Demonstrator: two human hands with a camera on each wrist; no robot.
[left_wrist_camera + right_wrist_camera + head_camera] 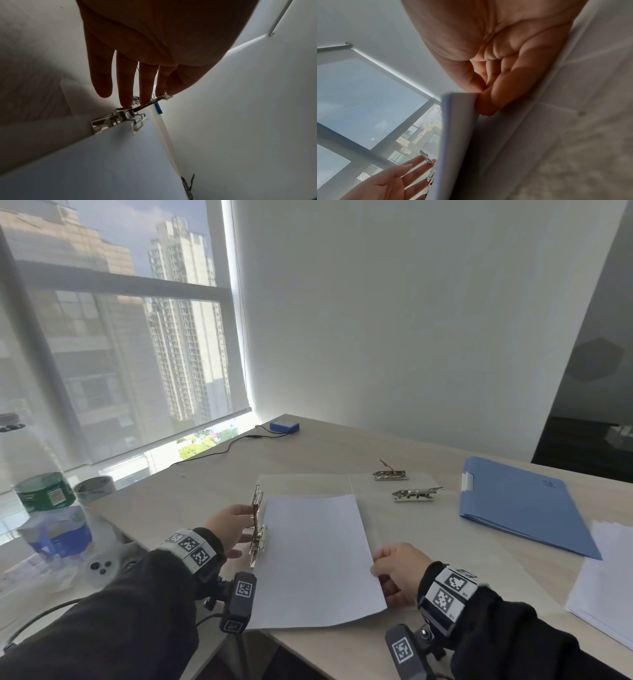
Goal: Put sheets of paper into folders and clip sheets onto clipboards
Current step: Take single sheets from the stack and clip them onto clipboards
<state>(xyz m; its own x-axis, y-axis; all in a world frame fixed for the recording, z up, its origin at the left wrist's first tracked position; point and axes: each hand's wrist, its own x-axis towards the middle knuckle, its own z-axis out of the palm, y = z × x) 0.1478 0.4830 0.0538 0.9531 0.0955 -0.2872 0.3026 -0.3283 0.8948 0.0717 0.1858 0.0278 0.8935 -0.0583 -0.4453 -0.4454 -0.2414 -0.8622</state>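
Note:
A white sheet (pixel 315 559) lies on a wood-coloured clipboard (pixel 301 484) on the table. Its metal clip (pixel 257 529) runs along the sheet's left edge, with the lever raised. My left hand (pixel 233 522) is at that clip; in the left wrist view its straight fingers (pixel 145 88) press on the lever (pixel 150 101) above the clip base (pixel 120 119). My right hand (pixel 397 570) pinches the sheet's right edge, thumb against fingers (pixel 488 102), and lifts that edge of the sheet (pixel 458 135) slightly.
Two more metal clips (pixel 390 474) (pixel 414 494) sit on boards further back. A blue folder (pixel 524 508) lies at the right, and a stack of white sheets (pixel 609 587) at the far right. Bottles (pixel 51 508) stand at the left, a blue device (pixel 284 426) with a cable at the back.

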